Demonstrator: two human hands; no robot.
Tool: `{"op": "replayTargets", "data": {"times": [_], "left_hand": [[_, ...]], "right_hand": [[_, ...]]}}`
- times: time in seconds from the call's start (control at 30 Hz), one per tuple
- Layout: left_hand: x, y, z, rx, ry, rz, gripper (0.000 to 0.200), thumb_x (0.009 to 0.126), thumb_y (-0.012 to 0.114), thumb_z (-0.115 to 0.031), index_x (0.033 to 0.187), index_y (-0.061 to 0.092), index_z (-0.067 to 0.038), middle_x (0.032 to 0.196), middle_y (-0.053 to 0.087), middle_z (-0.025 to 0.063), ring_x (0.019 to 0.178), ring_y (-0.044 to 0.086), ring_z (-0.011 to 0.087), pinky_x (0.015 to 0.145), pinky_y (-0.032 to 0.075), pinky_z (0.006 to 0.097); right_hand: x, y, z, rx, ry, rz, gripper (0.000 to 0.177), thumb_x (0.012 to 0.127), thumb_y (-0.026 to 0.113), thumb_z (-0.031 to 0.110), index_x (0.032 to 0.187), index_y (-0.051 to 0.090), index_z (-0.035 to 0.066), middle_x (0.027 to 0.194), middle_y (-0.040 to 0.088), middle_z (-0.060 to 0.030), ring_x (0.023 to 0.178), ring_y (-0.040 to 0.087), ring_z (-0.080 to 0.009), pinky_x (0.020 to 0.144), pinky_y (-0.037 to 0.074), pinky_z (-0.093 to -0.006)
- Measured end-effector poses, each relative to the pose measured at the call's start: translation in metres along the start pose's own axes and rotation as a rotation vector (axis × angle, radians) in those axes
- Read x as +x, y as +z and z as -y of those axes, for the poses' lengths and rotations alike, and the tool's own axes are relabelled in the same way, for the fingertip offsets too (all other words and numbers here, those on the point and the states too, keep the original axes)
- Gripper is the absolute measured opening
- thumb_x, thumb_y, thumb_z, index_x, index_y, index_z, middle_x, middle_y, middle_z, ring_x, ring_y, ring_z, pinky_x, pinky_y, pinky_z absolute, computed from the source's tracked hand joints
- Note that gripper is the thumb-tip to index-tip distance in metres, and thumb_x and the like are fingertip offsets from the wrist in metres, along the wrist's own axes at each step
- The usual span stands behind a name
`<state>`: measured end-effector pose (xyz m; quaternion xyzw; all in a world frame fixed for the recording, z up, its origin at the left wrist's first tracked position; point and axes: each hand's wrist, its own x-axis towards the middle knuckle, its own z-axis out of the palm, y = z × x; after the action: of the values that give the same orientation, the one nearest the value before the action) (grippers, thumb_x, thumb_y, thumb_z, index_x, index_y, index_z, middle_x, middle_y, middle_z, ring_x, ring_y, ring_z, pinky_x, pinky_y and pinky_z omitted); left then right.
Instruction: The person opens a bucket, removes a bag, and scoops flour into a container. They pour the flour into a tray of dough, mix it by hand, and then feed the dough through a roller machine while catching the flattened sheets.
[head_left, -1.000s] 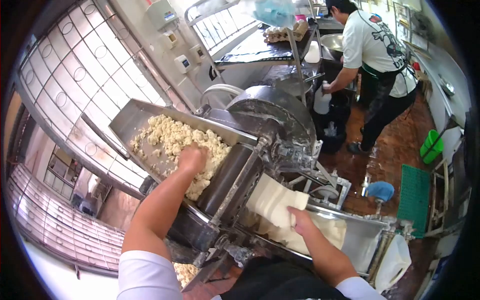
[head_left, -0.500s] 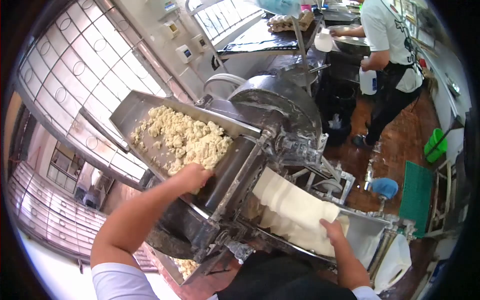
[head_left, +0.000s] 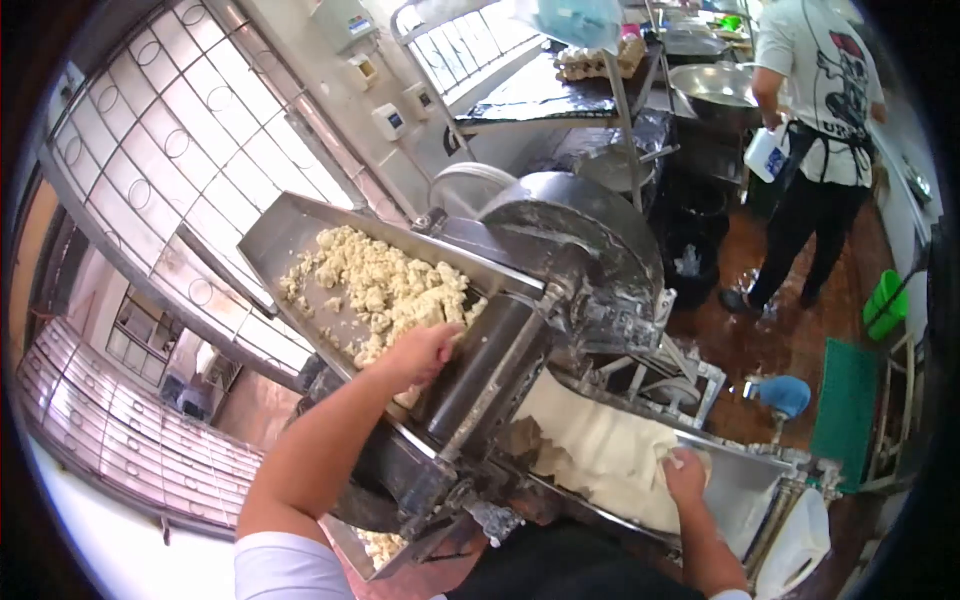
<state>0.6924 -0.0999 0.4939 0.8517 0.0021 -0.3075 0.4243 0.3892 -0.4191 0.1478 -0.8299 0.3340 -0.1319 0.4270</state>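
Observation:
Crumbly pale dough (head_left: pixel 385 290) lies heaped in the metal hopper tray (head_left: pixel 285 225) of a dough sheeter. My left hand (head_left: pixel 425 355) is at the heap's near end, beside the dark steel roller (head_left: pixel 485 345). Its fingers are curled, with a bit of dough showing at the fingertips. Below the rollers, a smooth dough sheet (head_left: pixel 595 440) spreads over the metal outfeed tray (head_left: pixel 740 485), its left edge ragged. My right hand (head_left: pixel 686 474) grips the sheet's far right end, fingers closed on the edge.
A round guard (head_left: pixel 580 220) covers the machine's far side. A co-worker (head_left: pixel 815 110) stands at the back right, holding a white jug (head_left: pixel 766 155). Egg trays (head_left: pixel 600 60) sit on a rack shelf. A white plastic container (head_left: pixel 795 550) is by the outfeed end.
My left hand has moved up and right along the roller. My right hand has closed on the sheet's end, which is now bunched. The co-worker has turned away and stepped right.

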Motion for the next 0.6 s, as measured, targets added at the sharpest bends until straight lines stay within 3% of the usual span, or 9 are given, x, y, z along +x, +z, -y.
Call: {"op": "replayTargets", "data": {"times": [0.07,0.13,0.2,0.27,0.4,0.43,0.47,0.53,0.6], "left_hand": [[0.02,-0.015,-0.006,0.187,0.347,-0.37,0.046,0.087,0.054,-0.047,0.068,0.058,-0.006,0.054,0.049,0.0057,0.046,0.047,0.018,0.044,0.038,0.0326],[0.024,-0.055,-0.032,0.396,0.557,-0.788,0.048,0.086,0.057,-0.047,0.087,0.064,0.0,0.077,0.063,0.0135,0.073,0.061,0.0257,0.068,0.048,0.0372],[0.054,-0.121,-0.04,0.506,0.674,-1.007,0.054,0.085,0.06,-0.047,0.108,0.062,0.002,0.108,0.063,0.0191,0.104,0.058,0.0328,0.091,0.043,0.0392],[0.084,-0.184,-0.043,0.569,0.568,-1.064,0.056,0.085,0.06,-0.044,0.12,0.058,-0.001,0.125,0.055,0.0219,0.122,0.047,0.0344,0.103,0.036,0.0378],[0.174,-0.278,-0.011,0.673,0.398,-1.062,0.058,0.084,0.061,-0.043,0.126,0.055,-0.003,0.129,0.052,0.0233,0.127,0.043,0.0345,0.107,0.032,0.0386],[0.188,-0.285,-0.011,1.14,0.246,-0.8,0.061,0.081,0.061,-0.044,0.127,0.054,-0.004,0.131,0.05,0.0246,0.128,0.041,0.0343,0.109,0.029,0.0387],[0.199,-0.287,-0.014,1.58,0.078,-0.494,0.065,0.078,0.062,-0.044,0.128,0.054,-0.005,0.132,0.048,0.0258,0.129,0.04,0.0341,0.11,0.027,0.0388],[0.194,-0.268,-0.029,1.346,0.098,-0.544,0.067,0.075,0.062,-0.045,0.128,0.054,-0.004,0.132,0.049,0.0249,0.127,0.042,0.0337,0.108,0.031,0.0388],[0.17,-0.239,-0.032,0.847,0.089,-0.64,0.073,0.07,0.062,-0.047,0.126,0.054,-0.001,0.13,0.051,0.0232,0.122,0.048,0.0327,0.102,0.039,0.0388]], "right_hand": [[0.007,0.015,0.021,0.011,-0.03,0.047,0.036,0.076,0.07,0.024,0.103,0.065,0.002,0.097,0.067,-0.0166,0.089,0.065,-0.0252,0.081,0.05,-0.0349],[0.017,0.037,0.04,0.253,0.057,0.347,0.034,0.079,0.07,0.023,0.104,0.064,0.001,0.096,0.068,-0.0143,0.088,0.064,-0.0214,0.08,0.05,-0.0328],[0.016,0.057,0.081,0.324,0.025,0.432,0.034,0.081,0.07,0.023,0.106,0.063,0.001,0.097,0.067,-0.0133,0.088,0.064,-0.0205,0.079,0.05,-0.0326],[0.016,0.086,0.125,0.55,0.127,0.612,0.036,0.087,0.064,0.025,0.115,0.057,0.001,0.101,0.066,-0.012,0.088,0.063,-0.0207,0.078,0.05,-0.033],[0.017,0.137,0.205,1.083,0.517,0.945,0.054,0.098,0.035,0.046,0.134,0.04,0.007,0.11,0.062,-0.0132,0.096,0.061,-0.0263,0.078,0.049,-0.0385],[0.017,0.126,0.254,1.031,0.703,0.879,0.058,0.095,0.038,0.052,0.132,0.045,0.008,0.112,0.062,-0.0132,0.101,0.06,-0.0271,0.084,0.049,-0.0417],[0.018,0.147,0.256,1.041,0.707,0.866,0.058,0.095,0.038,0.052,0.132,0.045,0.008,0.112,0.062,-0.0132,0.101,0.06,-0.0271,0.084,0.049,-0.0417],[0.026,0.197,0.247,1.52,0.687,1.114,0.058,0.094,0.039,0.054,0.127,0.052,0.009,0.118,0.06,-0.0124,0.102,0.06,-0.0271,0.088,0.048,-0.0419],[0.031,0.213,0.267,1.603,0.64,1.111,0.059,0.093,0.039,0.055,0.126,0.053,0.009,0.119,0.06,-0.0126,0.103,0.06,-0.0274,0.09,0.047,-0.0422]]}}
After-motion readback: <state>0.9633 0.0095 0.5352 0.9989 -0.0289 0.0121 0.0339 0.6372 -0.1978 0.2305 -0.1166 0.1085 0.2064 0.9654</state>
